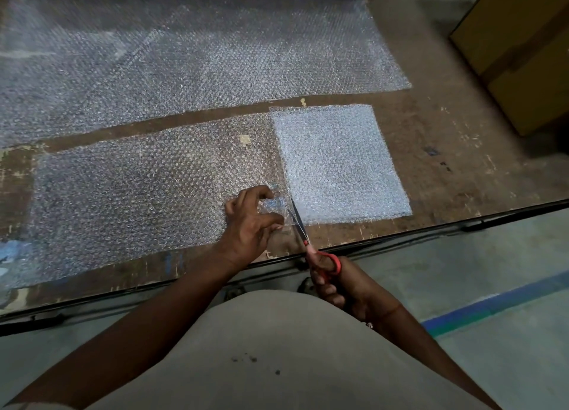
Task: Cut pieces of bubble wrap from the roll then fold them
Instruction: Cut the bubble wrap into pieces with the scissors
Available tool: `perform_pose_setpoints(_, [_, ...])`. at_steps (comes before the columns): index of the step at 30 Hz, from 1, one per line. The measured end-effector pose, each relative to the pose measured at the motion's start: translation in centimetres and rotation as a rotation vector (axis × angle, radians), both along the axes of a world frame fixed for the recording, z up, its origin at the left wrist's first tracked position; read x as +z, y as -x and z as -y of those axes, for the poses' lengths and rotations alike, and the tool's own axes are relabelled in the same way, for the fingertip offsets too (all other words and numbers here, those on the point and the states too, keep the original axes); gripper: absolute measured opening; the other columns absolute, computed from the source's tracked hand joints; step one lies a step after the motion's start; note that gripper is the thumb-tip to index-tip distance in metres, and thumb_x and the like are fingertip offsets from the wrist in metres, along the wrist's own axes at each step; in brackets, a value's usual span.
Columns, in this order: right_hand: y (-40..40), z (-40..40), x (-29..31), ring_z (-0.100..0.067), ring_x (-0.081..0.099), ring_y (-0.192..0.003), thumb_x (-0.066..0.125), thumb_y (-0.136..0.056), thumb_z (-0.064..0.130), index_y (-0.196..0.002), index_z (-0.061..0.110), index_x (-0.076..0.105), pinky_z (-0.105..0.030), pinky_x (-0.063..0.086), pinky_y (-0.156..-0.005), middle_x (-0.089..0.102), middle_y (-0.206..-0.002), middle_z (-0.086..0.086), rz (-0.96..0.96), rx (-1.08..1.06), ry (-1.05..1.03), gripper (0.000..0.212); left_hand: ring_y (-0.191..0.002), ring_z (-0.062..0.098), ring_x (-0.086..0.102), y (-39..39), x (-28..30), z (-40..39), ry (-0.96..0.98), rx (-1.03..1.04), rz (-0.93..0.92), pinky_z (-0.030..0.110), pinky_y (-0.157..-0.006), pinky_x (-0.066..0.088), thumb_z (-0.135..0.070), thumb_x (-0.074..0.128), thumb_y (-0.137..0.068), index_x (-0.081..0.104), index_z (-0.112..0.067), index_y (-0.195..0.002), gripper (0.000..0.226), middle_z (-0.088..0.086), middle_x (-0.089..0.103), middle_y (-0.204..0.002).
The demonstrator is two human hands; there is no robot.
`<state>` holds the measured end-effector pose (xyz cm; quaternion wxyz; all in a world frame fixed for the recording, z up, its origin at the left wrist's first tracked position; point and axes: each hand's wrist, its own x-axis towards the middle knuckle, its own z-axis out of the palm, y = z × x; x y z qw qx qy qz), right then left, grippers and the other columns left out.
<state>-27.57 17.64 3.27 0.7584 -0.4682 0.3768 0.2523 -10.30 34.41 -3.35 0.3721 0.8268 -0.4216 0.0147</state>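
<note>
Your bubble wrap (147, 191) was clear plastic, pebbled and glinting; the folded piece (335, 163) looked whiter and denser. Your table (437, 169) was brown wood, scuffed and matt. Your scissors (311, 240) had dull metal blades and glossy red plastic handles. The box (523, 55) was matt cardboard.

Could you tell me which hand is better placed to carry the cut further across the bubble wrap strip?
Right hand: it grips the scissors at the strip; the left hand pinches it.
</note>
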Motion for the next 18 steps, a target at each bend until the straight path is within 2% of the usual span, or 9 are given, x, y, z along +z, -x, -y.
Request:
perform_pose_setpoints(2, [0.67,0.02,-0.30,-0.009,0.024,-0.039,0.091,-0.057,0.077,-0.067,0.018,0.053,-0.022,0.009,-0.041,0.034,-0.057,-0.001,-0.020,0.061,0.044,0.071,-0.128,0.023,0.047,0.05,0.03,-0.05,0.002,-0.007,0.000,0.042,-0.090,0.025,-0.024,0.078,-0.084,0.083,-0.031,-0.090,0.011,0.004,0.050,-0.136])
perform_pose_setpoints(5, [1.05,-0.07,-0.62,-0.011,0.022,-0.040,0.087,-0.061,0.080,-0.064,0.018,0.051,-0.030,0.004,-0.047,0.031,-0.057,-0.003,-0.028,0.093,0.079,0.072,-0.128,0.024,0.047,0.05,-0.01,-0.06,0.001,-0.012,0.004,0.040,-0.089,0.023,-0.026,0.074,-0.086,0.082,-0.031,-0.090,0.011,0.004,0.049,-0.136])
perform_pose_setpoints(13, [1.01,-0.30,-0.80,-0.010,0.019,-0.043,0.091,-0.062,0.073,-0.067,0.017,0.050,-0.026,0.007,-0.044,0.029,-0.061,-0.003,-0.038,0.067,0.084,0.070,-0.127,0.026,0.047,0.01,-0.15,-0.22,0.013,-0.015,-0.013,0.042,-0.090,0.026,-0.026,0.066,-0.087,0.082,-0.029,-0.088,0.016,0.003,0.046,-0.137])
perform_pose_setpoints(18, [0.60,-0.11,-0.39,-0.008,0.017,-0.044,0.094,-0.057,0.074,-0.069,0.017,0.050,-0.021,0.013,-0.036,0.025,-0.063,-0.002,-0.062,0.062,0.041,0.073,-0.128,0.028,0.047,-0.08,-0.04,-0.36,0.034,-0.042,-0.024,0.047,-0.090,0.031,-0.026,0.066,-0.087,0.081,-0.028,-0.085,0.015,0.004,0.045,-0.136])
